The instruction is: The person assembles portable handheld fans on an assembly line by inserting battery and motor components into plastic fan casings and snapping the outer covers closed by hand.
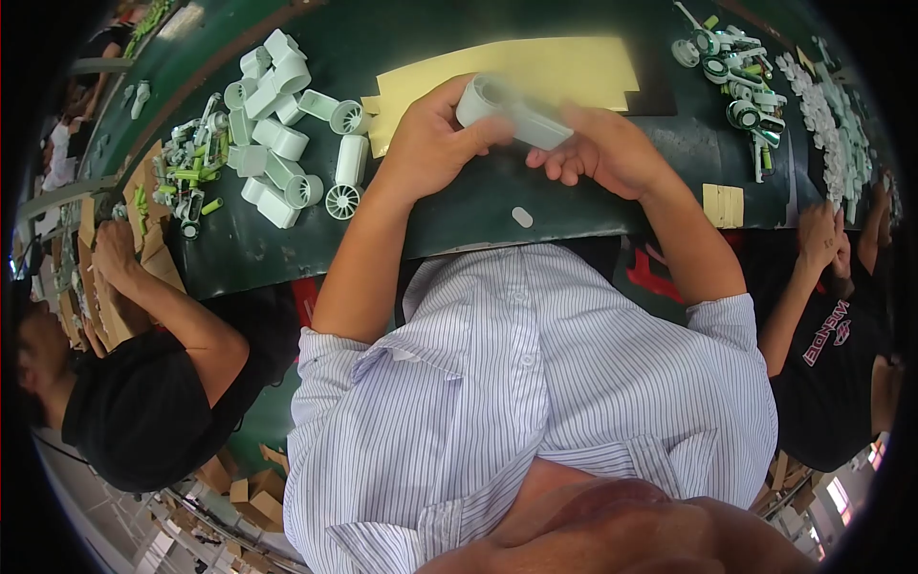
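Observation:
Above the green worktable I hold a pale green plastic housing (542, 130) with a round, hollow end and a straight, box-like end. My left hand (430, 143) is closed around the round end, thumb on its near side. At the straight end is my right hand (617, 153), its fingers curled below and its thumb above, partly blurred. A yellow sheet (574, 67) lies flat behind the housing. Below it, near the table's front edge, rests a small pale oval piece (522, 217).
At left is a pile of similar pale green housings (284, 142), beside smaller parts with bright green pieces (186, 172). Assembled parts (741, 81) lie at far right, with a yellow pad (723, 205) nearer. Co-workers' arms (177, 306) (808, 268) flank me at the table.

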### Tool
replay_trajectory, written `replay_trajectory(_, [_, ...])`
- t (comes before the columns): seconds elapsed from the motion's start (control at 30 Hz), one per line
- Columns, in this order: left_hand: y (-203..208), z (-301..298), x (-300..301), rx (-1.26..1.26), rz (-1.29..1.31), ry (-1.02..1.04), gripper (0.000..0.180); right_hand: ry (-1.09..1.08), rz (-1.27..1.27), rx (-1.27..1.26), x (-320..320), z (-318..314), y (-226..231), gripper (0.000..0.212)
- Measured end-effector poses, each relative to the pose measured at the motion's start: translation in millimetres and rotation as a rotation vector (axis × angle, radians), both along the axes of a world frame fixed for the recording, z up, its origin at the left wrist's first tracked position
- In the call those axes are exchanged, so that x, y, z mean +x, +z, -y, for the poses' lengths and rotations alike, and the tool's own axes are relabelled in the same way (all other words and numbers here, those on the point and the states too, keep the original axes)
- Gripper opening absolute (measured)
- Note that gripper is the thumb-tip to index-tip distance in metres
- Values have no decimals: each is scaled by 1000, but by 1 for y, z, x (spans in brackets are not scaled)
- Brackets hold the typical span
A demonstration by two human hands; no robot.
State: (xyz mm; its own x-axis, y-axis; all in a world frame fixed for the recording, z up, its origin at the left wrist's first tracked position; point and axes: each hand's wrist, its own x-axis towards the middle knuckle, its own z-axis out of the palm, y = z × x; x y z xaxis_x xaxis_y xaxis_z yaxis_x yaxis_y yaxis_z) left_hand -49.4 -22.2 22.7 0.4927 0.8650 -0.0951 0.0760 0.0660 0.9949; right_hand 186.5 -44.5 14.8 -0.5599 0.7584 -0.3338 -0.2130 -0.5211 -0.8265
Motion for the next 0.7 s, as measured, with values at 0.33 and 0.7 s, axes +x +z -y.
replay_trajectory(0.33, [4, 5, 3, -13, 27, 48, 50, 11, -8, -32, -1, 0, -9, 41])
replay_trajectory(0.7, [8, 5, 2, 8, 190, -64, 55, 64, -6, 94, 5, 1, -8, 43])
